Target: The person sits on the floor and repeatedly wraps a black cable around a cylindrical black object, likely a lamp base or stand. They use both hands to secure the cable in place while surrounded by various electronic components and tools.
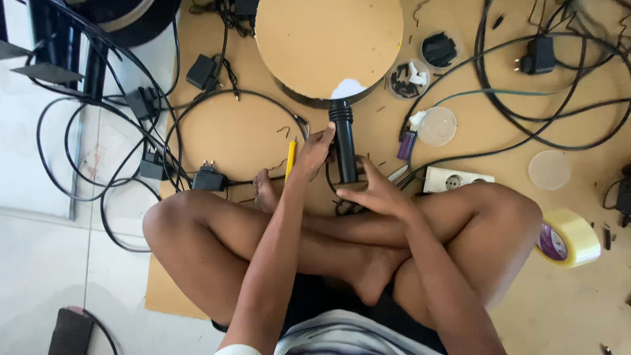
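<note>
Our left hand point(317, 148) closes around the black handle point(344, 141) of a round pan-like disc point(328, 46) and pinches a yellow pencil-like tool point(290, 158); our right hand point(373, 189), fingers curled, steadies the handle's lower end on the cardboard sheet point(250, 131). Cables point(526, 125), a tape roll point(570, 238) and a power strip point(453, 179) lie nearby. Handle work seems underway, needing a steady grip.

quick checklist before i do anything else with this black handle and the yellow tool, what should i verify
1. Left hand grips the black handle near its ribbed top: ok.
2. Right hand steadies the handle's lower end: ok, fingers rest against it.
3. Yellow tool secure: cannot tell, it sits by the left hand but the grip is hidden.
4. Round disc lies flat on the brown board: ok.
5. Cables clear of the handle: not ok, a black cable loops right beside it.
6. White socket strip within reach by the right knee: ok.
</note>
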